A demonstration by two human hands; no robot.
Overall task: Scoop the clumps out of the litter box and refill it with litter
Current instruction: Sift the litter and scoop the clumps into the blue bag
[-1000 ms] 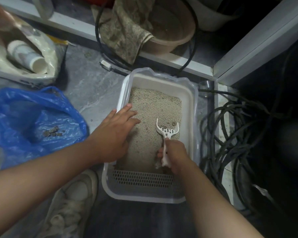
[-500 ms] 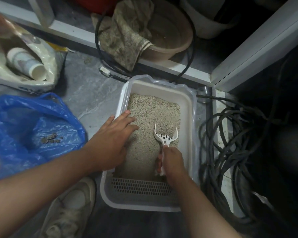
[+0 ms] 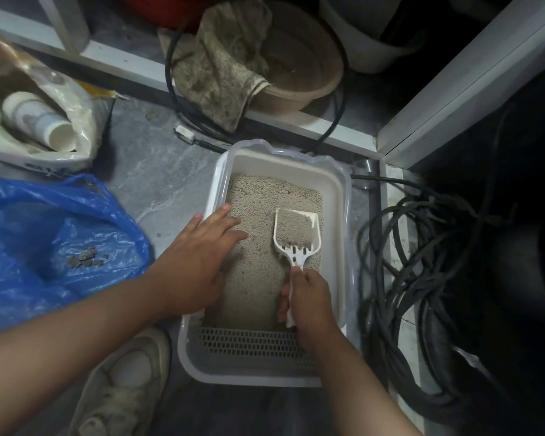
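Scoop (image 3: 296, 232) now litter-laden over litter box (image 3: 339, 196).

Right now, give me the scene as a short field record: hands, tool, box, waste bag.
left hand: fingers straight, resting on the left rim of the litter box
right hand: grips the handle of the scoop
scoop: loaded with litter, above the litter bed, slotted end nearest the handle
blue bag: open on the floor left of the box, a few clumps inside

text: none legible | white bottle (image 3: 38, 121) in the bag: label blurred | bag's (image 3: 79, 130) lower edge: dark print, too blurred to read
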